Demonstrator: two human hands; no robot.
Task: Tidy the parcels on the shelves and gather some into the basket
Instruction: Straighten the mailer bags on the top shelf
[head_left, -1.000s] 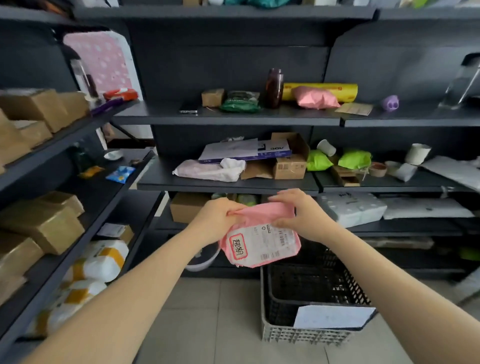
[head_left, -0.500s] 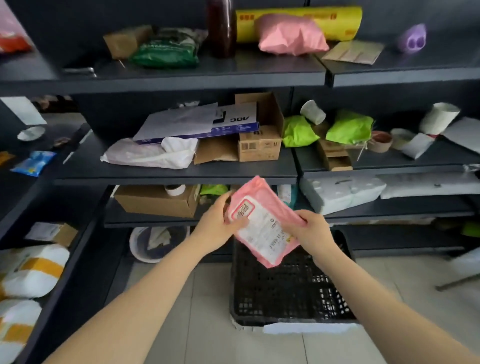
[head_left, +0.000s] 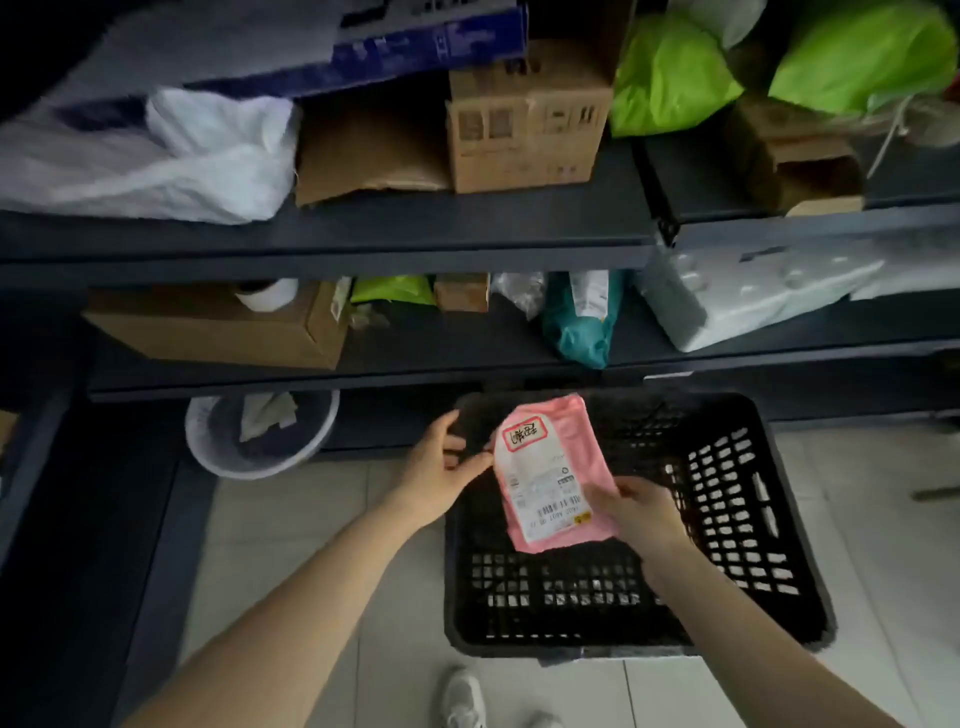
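A pink parcel (head_left: 548, 475) with a white shipping label hangs over the black plastic basket (head_left: 737, 525) on the floor. My right hand (head_left: 631, 512) grips the parcel's lower right edge. My left hand (head_left: 441, 470) is beside its upper left edge, fingers spread and just off it, over the basket's left rim. The basket looks empty inside.
Dark shelves (head_left: 363, 236) above hold cardboard boxes (head_left: 524, 124), a white bag (head_left: 171, 156), green parcels (head_left: 670, 73), a teal parcel (head_left: 582, 322) and a white foam pack (head_left: 748, 291). A white bin (head_left: 208, 447) stands left of the basket. My shoes (head_left: 465, 699) are on the tiled floor.
The view has dropped toward the floor and basket. Both hands lowered the pink parcel over the basket, and my left hand has come off it.
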